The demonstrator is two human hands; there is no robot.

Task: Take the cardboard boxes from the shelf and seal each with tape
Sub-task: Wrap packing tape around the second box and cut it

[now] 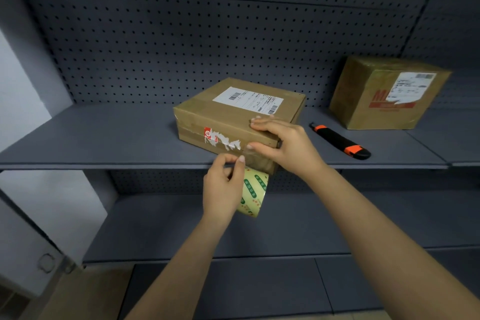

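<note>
Hanging below the shelf [104, 135] edge, the tape roll [255, 189] is gripped by the left hand [222, 187], probably to draw tape upward. The right hand [283, 143] clamps the near corner of the flat cardboard box [233, 114] at the shelf's front, steadying it. Farther right lie a utility knife [340, 141] and a second box [384, 96].

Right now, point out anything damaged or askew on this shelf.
The flat brown cardboard box sits turned at an angle, its near corner past the grey shelf's front edge, with a torn red-and-white sticker on its side.
</note>
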